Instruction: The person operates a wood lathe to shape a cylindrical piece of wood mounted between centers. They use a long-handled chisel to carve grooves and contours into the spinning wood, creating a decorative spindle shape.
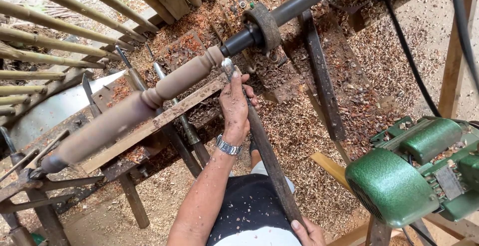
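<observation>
A brown turned wooden spindle is mounted across a lathe, its right end held on a dark shaft. A long dark chisel rests on the wooden tool rest, and its metal tip touches the spindle near the right end. My left hand, with a metal watch on the wrist, grips the chisel just behind the tip. At the bottom edge, my right hand holds the end of the chisel's handle.
Wood shavings cover the lathe bed and the ground. Spare chisels lie under the spindle. A green electric motor sits at the right, with a black belt running upward. Bamboo poles stand at the upper left.
</observation>
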